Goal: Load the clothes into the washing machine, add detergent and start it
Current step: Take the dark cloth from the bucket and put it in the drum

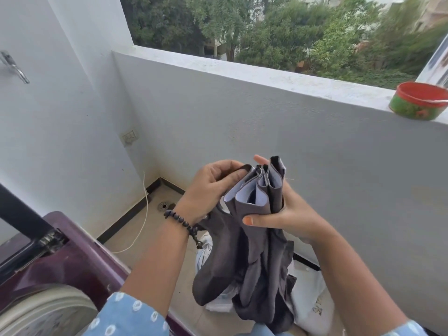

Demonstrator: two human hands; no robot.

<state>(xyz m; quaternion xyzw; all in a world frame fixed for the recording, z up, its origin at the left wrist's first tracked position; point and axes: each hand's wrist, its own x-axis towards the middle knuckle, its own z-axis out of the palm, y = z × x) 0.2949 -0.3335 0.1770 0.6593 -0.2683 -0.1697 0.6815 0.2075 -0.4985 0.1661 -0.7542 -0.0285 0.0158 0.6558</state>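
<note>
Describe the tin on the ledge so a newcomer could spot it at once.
Follow the white balcony wall along its top ledge to the far right of the view. The tin sits there, low and round, near the ledge's front edge. It is the only thing on the ledge: red rim, green sides, against plain white plaster and trees behind.

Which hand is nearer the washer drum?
Left. The left hand grips the garment on the side toward the drum; the right hand holds it farther away.
</note>
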